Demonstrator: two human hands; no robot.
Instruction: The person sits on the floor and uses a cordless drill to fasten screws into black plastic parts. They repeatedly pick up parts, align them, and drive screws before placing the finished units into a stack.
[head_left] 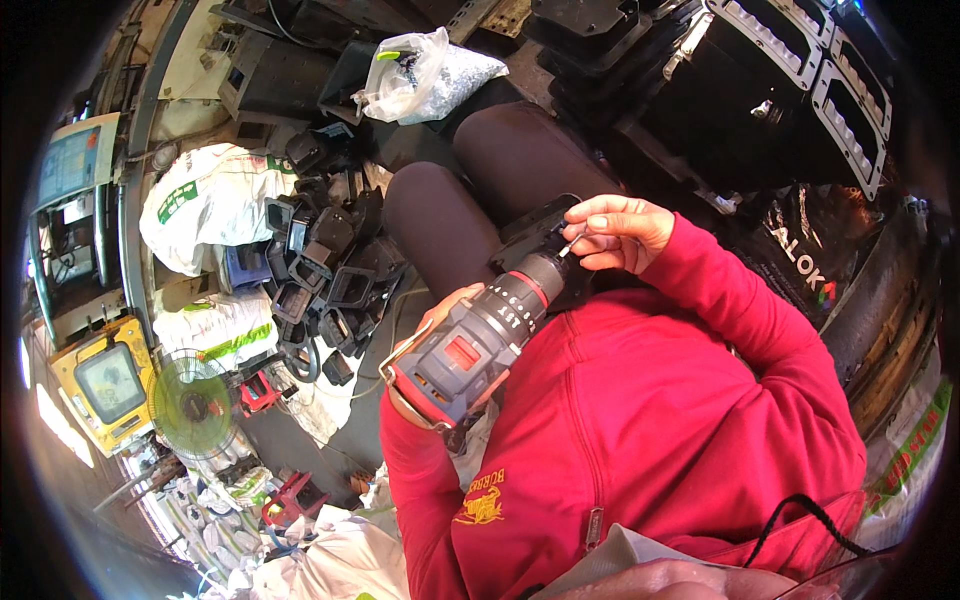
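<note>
My left hand is wrapped round a grey and black cordless drill with red trim, held across my lap. Most of its fingers are hidden behind the drill body. From the black chuck a thin, shiny bit points up toward my right hand. The right thumb and fingers are closed together at the bit's tip; whatever they pinch is too small to name. A dark, flat-edged piece lies on my thighs behind the chuck, partly covered.
Several black plastic housings are heaped on the left beside white sacks. A clear bag of small metal parts sits beyond my knees. Black cases with metal frames stand at far right. Left are a green fan and a yellow device.
</note>
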